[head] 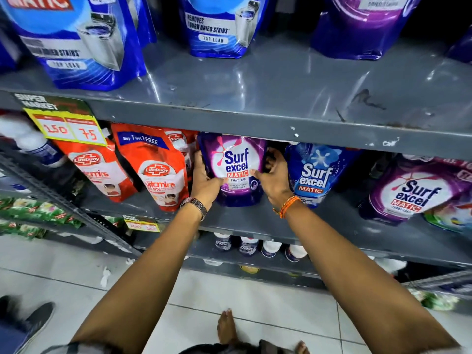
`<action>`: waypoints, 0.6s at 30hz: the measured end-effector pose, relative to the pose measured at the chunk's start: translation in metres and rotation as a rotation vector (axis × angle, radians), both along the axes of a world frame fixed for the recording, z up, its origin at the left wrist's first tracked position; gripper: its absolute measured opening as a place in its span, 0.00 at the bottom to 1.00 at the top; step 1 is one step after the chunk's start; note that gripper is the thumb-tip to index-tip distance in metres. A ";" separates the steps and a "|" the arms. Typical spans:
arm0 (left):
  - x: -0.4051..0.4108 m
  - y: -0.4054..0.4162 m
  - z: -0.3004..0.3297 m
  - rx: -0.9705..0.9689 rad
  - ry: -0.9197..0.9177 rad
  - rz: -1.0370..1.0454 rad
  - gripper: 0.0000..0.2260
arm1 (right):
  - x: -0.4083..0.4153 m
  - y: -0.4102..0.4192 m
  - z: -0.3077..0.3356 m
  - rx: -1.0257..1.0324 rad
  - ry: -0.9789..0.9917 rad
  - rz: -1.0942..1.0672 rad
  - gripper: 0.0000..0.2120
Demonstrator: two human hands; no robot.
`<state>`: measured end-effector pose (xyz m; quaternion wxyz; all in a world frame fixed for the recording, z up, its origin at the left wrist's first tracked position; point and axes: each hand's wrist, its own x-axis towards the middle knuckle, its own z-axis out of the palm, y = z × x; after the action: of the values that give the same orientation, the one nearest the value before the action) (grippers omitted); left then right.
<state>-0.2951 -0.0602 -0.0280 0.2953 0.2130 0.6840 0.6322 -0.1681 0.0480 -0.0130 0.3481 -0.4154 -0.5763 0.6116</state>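
Your bare foot (pixel 226 327) is resting on the white tiled floor (pixel 255 297) right below you. A dark shoe (pixel 38 318) belonging to someone else is showing at the lower left edge.

Both your forearms are reaching forward to the middle shelf (pixel 281 221) of a grey metal rack, and a row of bottles (pixel 247 247) is standing on the shelf beneath them. You are wearing a wristwatch (pixel 195 204) on the left wrist and orange threads (pixel 288 204) on the right.

Your left grip (pixel 204 178) is grasping the left edge of the purple Surf excel Matic front-load pouch (pixel 237 164), with the thumb lying on the front and the fingers running up the side. Your right grip (pixel 274 177) is grasping the right edge, with the thumb pressing the label and the fingers curling round the back.

The pouch is standing upright on the middle shelf, its top just under the lip of the upper shelf (pixel 255 80). It is sitting between a red Lifebuoy pouch (pixel 155 164) on its left and a blue Surf excel Matic pouch (pixel 315 175) on its right, both just beside your hands.

Farther right, a second purple Surf excel pouch (pixel 411 192) is leaning. A yellow price tag (pixel 69 127) is hanging from the upper shelf's front edge at the left. At the back, two blue top-load pouches (pixel 74 39) and a purple one (pixel 362 24) are standing on that upper shelf.
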 end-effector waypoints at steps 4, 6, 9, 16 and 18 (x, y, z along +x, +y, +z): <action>0.003 0.007 0.004 0.015 0.070 0.073 0.44 | -0.015 -0.001 -0.005 0.020 0.069 -0.063 0.30; 0.003 0.009 0.004 0.004 0.093 0.086 0.44 | -0.020 -0.001 -0.007 -0.007 0.085 -0.078 0.29; 0.003 0.008 0.002 -0.014 0.142 0.092 0.44 | -0.023 -0.001 -0.013 -0.023 0.084 -0.085 0.29; 0.010 0.001 -0.006 -0.006 0.145 0.142 0.41 | -0.009 -0.009 -0.026 -0.001 0.030 -0.041 0.26; 0.016 -0.004 -0.008 -0.008 0.079 0.181 0.41 | 0.001 -0.018 -0.032 0.001 0.014 -0.051 0.26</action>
<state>-0.2788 -0.0643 -0.0356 0.2108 0.1740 0.7139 0.6447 -0.1666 0.0304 -0.0450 0.3679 -0.4257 -0.5635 0.6049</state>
